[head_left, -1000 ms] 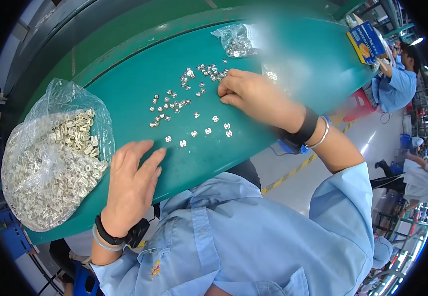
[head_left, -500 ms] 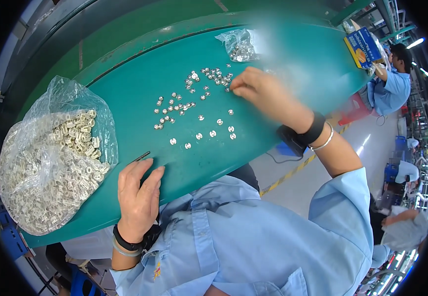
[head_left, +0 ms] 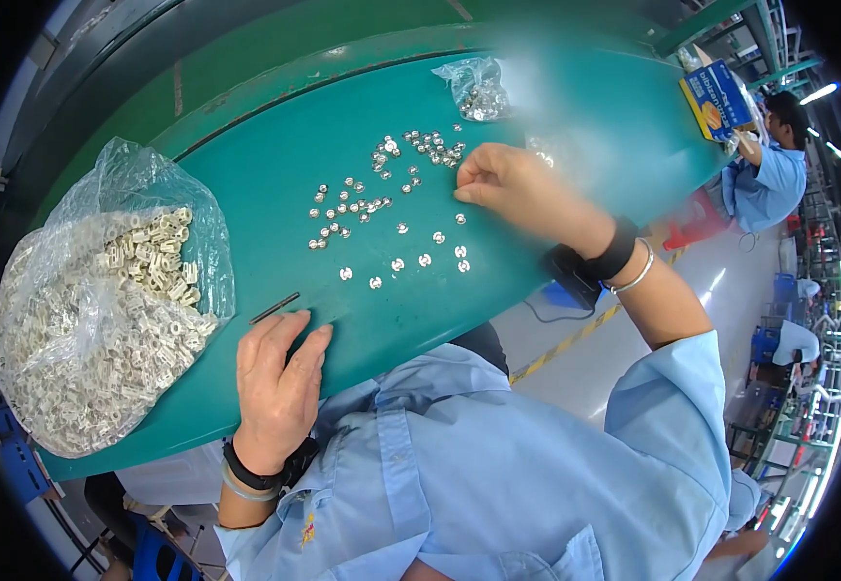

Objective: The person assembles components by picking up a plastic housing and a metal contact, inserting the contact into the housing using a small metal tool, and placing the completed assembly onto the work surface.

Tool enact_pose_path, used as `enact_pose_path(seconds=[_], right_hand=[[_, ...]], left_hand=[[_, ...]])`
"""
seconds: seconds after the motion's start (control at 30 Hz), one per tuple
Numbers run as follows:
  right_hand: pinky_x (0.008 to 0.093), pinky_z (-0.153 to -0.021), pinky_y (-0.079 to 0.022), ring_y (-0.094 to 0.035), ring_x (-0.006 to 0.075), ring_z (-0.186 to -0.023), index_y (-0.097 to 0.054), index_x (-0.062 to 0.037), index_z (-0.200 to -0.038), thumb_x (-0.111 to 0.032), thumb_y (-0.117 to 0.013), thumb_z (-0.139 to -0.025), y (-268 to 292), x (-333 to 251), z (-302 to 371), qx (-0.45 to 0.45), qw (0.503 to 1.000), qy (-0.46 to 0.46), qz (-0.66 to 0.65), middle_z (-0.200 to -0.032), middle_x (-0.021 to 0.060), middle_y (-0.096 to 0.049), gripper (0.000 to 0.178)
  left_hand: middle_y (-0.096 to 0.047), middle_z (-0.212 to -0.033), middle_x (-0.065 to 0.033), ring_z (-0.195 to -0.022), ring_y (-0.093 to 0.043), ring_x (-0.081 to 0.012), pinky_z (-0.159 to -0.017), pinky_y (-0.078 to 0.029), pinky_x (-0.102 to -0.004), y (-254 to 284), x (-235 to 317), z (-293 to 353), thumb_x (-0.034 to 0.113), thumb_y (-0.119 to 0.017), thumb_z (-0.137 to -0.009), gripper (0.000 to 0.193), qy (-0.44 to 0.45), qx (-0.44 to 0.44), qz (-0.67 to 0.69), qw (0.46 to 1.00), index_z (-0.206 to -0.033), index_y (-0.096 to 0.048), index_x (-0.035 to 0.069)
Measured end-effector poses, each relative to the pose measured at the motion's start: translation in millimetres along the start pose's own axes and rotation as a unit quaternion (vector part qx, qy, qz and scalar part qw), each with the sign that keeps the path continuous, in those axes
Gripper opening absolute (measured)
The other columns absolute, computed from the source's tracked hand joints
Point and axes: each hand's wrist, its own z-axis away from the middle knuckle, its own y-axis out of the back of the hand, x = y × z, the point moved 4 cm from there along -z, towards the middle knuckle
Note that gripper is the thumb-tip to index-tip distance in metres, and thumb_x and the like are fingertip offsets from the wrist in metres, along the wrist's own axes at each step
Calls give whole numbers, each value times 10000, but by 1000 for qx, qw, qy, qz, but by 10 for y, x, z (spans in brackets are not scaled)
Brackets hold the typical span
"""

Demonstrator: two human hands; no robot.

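Note:
Small round silver metal pieces (head_left: pixel 375 204) lie scattered over the green tabletop (head_left: pixel 275 165), some clustered, others spaced apart nearer to me. My right hand (head_left: pixel 522 189) is at the right edge of the far cluster. Its thumb and index finger are pinched together; whatever is between the tips is hidden. My left hand (head_left: pixel 280 382) rests by the near edge, fingers slightly apart, with nothing in it. Just beyond its fingertips lies a thin dark rod (head_left: pixel 275 307). To its left stands a large clear plastic bag (head_left: pixel 101 358) full of small cream-coloured parts.
A smaller clear bag (head_left: pixel 481 97) of metal pieces sits at the far side of the table. At the right, a co-worker in blue (head_left: pixel 767 184) is beside a blue and yellow box (head_left: pixel 718 100). A red container (head_left: pixel 693 218) stands below them.
My right hand has drawn slightly toward me, off the cluster's edge, its fingertips still pinched. The dark rod shows more fully beyond my left fingertips. The whole view has shifted slightly.

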Motion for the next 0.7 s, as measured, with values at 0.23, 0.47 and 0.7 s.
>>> enact_pose_path(seconds=[0.23,0.47,0.7], right_hand=[[316,-722,-504,-634,217,-800,-641,-24,-939,-123,-656,-853,-37,-48,-42,-8,997,76,17,-901,91,-629,132],[324,-738,-501,-632,225,-831,-631,-23,-925,-111,-637,-861,-40,-58,-13,15,995,98,30,-918,93,-622,109],[336,-727,-497,-623,237,-818,-616,-22,-901,-105,-629,-862,-101,-204,-14,-30,987,123,95,-882,92,-599,92]], left_hand=[[-590,-1112,-144,-997,-567,-320,-823,-453,-405,-13,-6,1,-51,-669,-695,423,-1,-3,-4,1000,-1103,-637,54],[-589,-1116,-139,-1000,-566,-320,-831,-451,-408,-24,-1,-11,-44,-668,-686,430,-2,-12,-2,1000,-1103,-636,57],[-591,-1114,-137,-1004,-567,-319,-834,-450,-406,-25,-3,-2,-43,-667,-679,425,-1,-9,-2,1000,-1092,-642,55]])
